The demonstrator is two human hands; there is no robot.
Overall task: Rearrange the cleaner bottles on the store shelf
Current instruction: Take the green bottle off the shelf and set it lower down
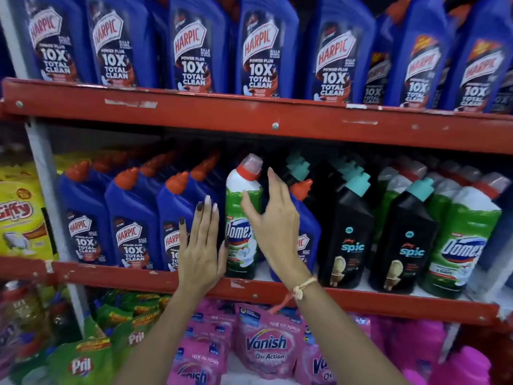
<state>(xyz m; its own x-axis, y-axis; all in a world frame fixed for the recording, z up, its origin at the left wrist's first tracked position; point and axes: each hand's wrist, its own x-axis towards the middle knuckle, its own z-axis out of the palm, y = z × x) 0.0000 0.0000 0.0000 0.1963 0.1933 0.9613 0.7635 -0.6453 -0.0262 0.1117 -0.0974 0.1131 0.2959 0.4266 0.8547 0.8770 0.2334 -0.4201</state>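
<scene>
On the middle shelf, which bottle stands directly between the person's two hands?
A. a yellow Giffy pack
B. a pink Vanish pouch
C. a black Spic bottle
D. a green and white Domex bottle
D: the Domex bottle stands between the left hand and the right hand, among blue Harpic bottles.

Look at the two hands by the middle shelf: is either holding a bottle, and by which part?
Neither grips anything. The left hand lies flat against a Harpic bottle; the right hand is open at the Domex bottle.
</scene>
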